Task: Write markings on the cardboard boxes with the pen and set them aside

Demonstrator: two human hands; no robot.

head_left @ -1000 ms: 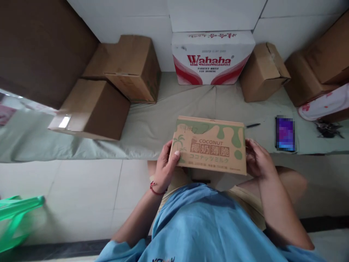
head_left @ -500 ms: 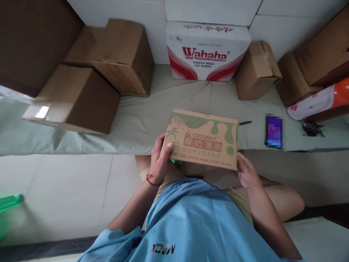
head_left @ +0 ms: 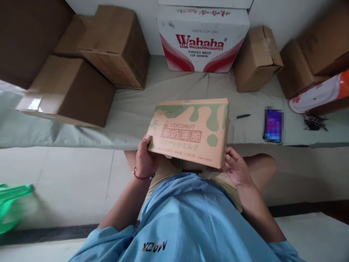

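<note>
Between my hands is a flat brown cardboard box [head_left: 188, 133] printed with green drips, a palm tree and the word COCONUT. It is tilted, its printed face turned up toward me, over the front edge of the cloth-covered table. My left hand [head_left: 146, 154] grips the lower left corner, thumb on top and the other fingers hidden underneath. At the lower right corner my right hand [head_left: 236, 165] holds the box with curled fingers, partly behind its edge. A black pen [head_left: 243, 116] lies on the cloth just right of the box.
A white and red Wahaha carton [head_left: 203, 43] stands against the wall. Brown cartons [head_left: 68, 89] sit at the left, and another carton [head_left: 257, 60] at the right. A phone [head_left: 273, 124] and keys [head_left: 315, 122] lie on the green cloth [head_left: 131, 116]. A green plastic stool [head_left: 13, 203] is at lower left.
The box has shifted left and turned, its right end swinging nearer, with both hands still on it. The whole view has shifted slightly, and more of the green stool shows.
</note>
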